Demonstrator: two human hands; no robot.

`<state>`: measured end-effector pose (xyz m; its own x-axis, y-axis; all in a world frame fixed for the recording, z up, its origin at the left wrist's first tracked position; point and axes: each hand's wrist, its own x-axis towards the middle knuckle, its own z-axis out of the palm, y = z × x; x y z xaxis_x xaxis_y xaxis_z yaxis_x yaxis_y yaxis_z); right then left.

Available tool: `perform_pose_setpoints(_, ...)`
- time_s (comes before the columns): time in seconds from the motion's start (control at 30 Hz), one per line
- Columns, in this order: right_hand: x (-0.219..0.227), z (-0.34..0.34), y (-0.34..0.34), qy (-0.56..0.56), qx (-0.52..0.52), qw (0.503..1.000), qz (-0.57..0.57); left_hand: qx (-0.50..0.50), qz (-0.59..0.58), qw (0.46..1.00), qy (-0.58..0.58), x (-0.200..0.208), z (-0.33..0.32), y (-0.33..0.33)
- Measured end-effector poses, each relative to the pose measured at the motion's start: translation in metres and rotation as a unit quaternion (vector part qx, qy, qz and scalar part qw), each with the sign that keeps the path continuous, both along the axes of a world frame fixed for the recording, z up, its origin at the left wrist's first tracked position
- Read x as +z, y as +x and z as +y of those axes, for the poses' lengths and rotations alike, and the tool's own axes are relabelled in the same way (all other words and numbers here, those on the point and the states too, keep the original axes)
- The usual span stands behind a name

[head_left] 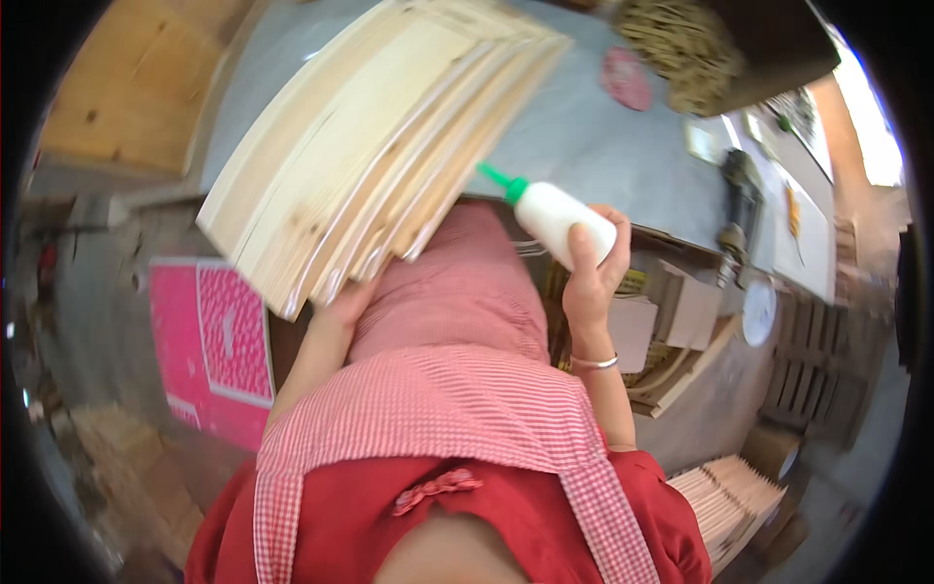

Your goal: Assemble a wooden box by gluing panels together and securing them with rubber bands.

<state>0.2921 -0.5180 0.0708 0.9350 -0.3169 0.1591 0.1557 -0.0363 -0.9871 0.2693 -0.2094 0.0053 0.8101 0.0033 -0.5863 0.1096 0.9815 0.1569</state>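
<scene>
A fanned stack of pale wooden boards point(331, 146) lies slantwise, its far part over the grey tabletop and its near end jutting out over my lap. Glossy whitish lines of glue run along the stepped edges. My left hand point(352, 302) supports the stack at its near end; the boards cover most of its fingers. In my right hand point(595, 268) is a white squeeze bottle point(564, 222) with a green nozzle, fingers wrapped round its base. The nozzle points up and left toward the boards' right edge, with a small gap between.
The grey table point(603, 161) bears a pink oval piece point(626, 78) and a heap of tan strips point(681, 49). A plywood panel point(136, 83) stands at far left. Below are a pink box point(209, 341) at left and a wooden crate with pieces point(671, 311) at right.
</scene>
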Motion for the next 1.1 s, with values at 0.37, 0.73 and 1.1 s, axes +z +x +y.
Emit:
perform_pose_setpoints(0.37, -0.045, -0.229, 0.087, -0.342, -0.398, 0.851, 0.031, -0.439, -0.077, 0.641, 0.625, 0.016, 0.075, -0.147)
perform_pose_setpoints(0.73, -0.018, -0.179, 0.068, -0.333, -0.395, 0.856, -0.023, -0.473, 0.030, 0.602, 0.643, 0.150, 0.061, -0.211)
perform_pose_setpoints(1.1, -0.009, -0.121, 0.044, -0.222, -0.256, 0.937, -0.089, -0.361, 0.136, 0.813, 0.436, 0.107, 0.054, -0.212)
